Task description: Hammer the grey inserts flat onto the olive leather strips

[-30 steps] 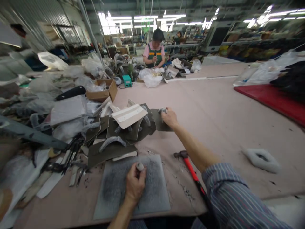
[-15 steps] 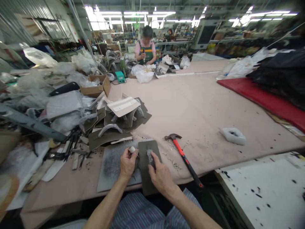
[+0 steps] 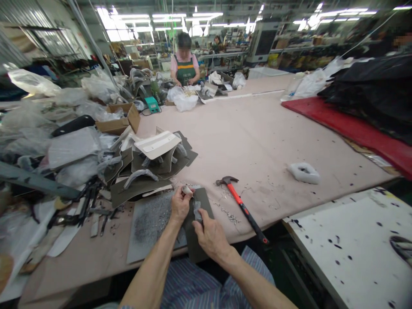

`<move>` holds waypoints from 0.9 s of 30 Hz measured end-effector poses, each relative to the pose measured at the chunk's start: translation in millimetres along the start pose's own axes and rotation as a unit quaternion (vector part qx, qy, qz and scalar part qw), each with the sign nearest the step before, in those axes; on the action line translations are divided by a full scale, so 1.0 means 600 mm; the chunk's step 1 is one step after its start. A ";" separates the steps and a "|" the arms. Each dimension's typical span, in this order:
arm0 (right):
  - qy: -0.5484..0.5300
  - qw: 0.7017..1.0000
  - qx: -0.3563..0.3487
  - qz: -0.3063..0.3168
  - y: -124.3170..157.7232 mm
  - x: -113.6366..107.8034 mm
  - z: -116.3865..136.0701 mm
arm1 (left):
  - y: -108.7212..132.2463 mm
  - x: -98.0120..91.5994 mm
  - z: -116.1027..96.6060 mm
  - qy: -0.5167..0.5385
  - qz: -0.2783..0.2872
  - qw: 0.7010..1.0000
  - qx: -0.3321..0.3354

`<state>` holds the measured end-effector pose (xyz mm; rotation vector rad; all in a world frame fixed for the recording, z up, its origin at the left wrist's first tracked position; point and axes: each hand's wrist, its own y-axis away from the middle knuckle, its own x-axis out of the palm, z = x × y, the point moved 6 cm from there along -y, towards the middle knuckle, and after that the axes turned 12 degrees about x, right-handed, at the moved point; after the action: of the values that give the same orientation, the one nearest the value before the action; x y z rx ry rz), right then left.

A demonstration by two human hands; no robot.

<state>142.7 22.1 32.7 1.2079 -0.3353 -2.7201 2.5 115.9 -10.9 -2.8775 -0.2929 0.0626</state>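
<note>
Glowing beyond the cluttered table (image 3: 244, 128) are tube lights (image 3: 203, 14).

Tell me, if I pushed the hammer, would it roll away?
Probably not far: the hammer's claw head sticks out sideways, so it would more likely swivel or slide. It's probably heavier at the head, which looks like metal. It might tip if pushed outward, since its black handle end pokes past the edge of the table.
</note>
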 end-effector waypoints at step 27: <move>0.030 0.975 0.201 -0.087 -0.084 -0.158 -0.219 | -0.019 0.025 -0.031 -0.160 0.158 0.971 0.087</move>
<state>301.6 72.7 1.8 1.4754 -0.8430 -2.8417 16.0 125.1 9.5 -2.7020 0.1128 0.5821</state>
